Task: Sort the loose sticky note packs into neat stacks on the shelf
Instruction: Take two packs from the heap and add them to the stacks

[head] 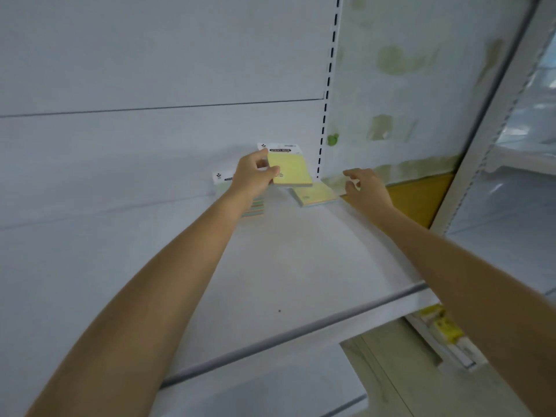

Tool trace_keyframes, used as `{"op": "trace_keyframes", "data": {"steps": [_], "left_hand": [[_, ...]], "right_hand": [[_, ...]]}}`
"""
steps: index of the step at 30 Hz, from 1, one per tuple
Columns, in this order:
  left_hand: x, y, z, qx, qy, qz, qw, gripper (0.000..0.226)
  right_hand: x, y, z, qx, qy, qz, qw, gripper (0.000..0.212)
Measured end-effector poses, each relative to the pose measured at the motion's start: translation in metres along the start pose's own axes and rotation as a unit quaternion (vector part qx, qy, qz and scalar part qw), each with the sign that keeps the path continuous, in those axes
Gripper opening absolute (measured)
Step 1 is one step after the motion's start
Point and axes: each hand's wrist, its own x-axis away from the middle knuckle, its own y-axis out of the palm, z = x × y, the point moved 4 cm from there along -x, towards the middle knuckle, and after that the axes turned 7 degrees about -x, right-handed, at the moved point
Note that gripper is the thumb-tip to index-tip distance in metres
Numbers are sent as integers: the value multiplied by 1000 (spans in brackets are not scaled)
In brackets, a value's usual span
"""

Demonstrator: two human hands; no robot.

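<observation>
My left hand [254, 173] grips a yellow sticky note pack [290, 168] with a white header card, held tilted above the back of the white shelf [285, 266]. Under my left wrist stands a stack of pastel packs [254, 207], partly hidden, its header card leaning at the back panel. A second loose yellow pack [316, 194] lies flat in the shelf's back right corner. My right hand [365, 188] hovers just right of that pack with fingers apart and nothing in it.
A slotted upright [328, 85] divides the white back panel from a stained side panel [406, 85]. The shelf's front rail [301, 332] runs diagonally below my arms. Yellow and white goods [445, 329] sit on a lower shelf at right.
</observation>
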Motion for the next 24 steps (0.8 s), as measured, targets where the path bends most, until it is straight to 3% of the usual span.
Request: {"op": "trace_keyframes", "data": {"steps": [1,6,10,14,20,24], "left_hand": [[-4,14,3,-11,-3,-2,1000,10],[-17,66,-5,-60,-81,15,995,38],[-7,81,-13,-196,-132,9,972,12],[-2,88,-12,-217,-91,0,972,39],[2,98,-6,-288,-51,-66,954,44],[2,99,-6,-292,-52,-61,953,44]], "right_hand": [[0,-3,8,-4,18,-10,1000,38],[10,10,31,-58,62,-106,991,61],[11,20,31,-58,31,-160,985,75],[7,23,30,-31,-4,-155,987,74],[7,23,30,-2,-18,-165,986,73],[9,22,29,-1,-22,-167,986,72]]}}
